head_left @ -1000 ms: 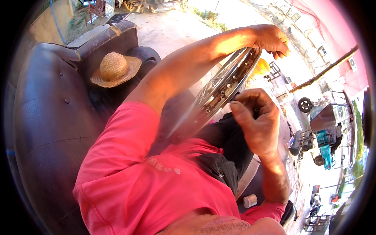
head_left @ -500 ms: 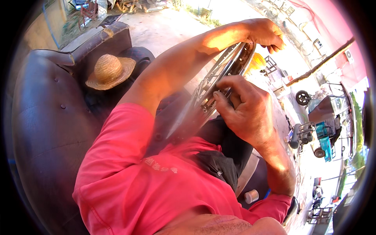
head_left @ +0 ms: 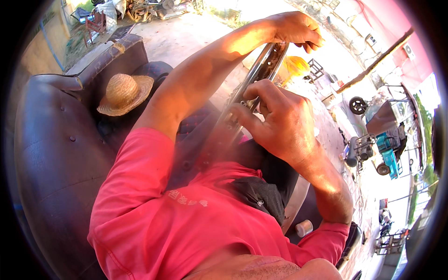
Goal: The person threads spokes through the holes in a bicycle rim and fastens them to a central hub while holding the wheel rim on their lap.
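Observation:
A narrow metal wheel rim [head_left: 268, 60] stands tilted in front of me, shiny along its side and rust-brown along its channel. Over its top end lies my left hand [head_left: 298, 31], wrist bent and fingers curled down beyond the metal; anything inside those fingers is hidden. Lower on the rim is my right hand [head_left: 282, 121], its forefinger and thumb bent around the edge at a small metal fitting. The thumb and the rim's lower part are blurred, and the spokes barely show.
A straw hat [head_left: 122, 93] rests on the dark leather sofa [head_left: 60, 154] at my left. Near my right elbow lies a small whitish tub [head_left: 304, 228]. On the right stand a compressor-like machine [head_left: 360, 150] and a blue cart [head_left: 388, 156]; a wooden pole [head_left: 375, 63] slants behind.
The rim and both hands have shifted left in the view, and the rim has turned more edge-on, so fewer spokes show. My right thumb and forefinger have spread slightly.

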{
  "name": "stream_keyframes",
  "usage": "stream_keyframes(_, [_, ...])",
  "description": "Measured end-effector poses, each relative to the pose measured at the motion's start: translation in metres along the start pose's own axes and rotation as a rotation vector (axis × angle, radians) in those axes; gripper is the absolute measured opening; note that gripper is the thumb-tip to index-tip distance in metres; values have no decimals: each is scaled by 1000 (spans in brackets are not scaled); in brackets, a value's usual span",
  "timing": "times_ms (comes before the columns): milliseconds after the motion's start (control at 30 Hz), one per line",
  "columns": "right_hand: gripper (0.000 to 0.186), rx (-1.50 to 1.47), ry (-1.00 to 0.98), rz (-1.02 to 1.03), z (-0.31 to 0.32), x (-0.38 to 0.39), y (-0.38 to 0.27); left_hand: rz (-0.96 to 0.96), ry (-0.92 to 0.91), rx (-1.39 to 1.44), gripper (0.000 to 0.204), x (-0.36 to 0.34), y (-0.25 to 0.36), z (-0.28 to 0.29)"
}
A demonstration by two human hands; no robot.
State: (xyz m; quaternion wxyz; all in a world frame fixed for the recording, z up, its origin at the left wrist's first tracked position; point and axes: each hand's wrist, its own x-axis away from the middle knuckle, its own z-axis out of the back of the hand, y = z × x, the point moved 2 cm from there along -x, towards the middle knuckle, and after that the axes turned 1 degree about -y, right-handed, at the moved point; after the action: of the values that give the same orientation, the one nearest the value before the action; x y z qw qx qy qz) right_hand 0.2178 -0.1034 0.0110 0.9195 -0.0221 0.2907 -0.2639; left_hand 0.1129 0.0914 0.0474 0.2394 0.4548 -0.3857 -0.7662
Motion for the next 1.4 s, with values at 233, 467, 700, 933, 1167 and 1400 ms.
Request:
stream_keyframes(233, [16,-120,-14,-30,-2,0,0,-7,-12,1,26,-6,-8,1])
stream_keyframes(467, [14,15,-25,-11,-4,0,8,-1,2,-2,25,-4,-5,0])
stream_keyframes(700, [14,-26,-76,-59,3,-1,1,-14,-4,-1,24,-5,-8,1])
stream_keyframes(933, [19,-109,-63,-28,-4,1,6,-14,-20,-26,24,-4,-6,3])
stream_keyframes(1167, [22,17,-179,-127,1,-3,3,-21,-9,-70,25,-3,-5,3])
stream_keyframes(1400, [24,-62,-120,-100,3,-1,-1,19,-5,-31,25,-2,-3,1])
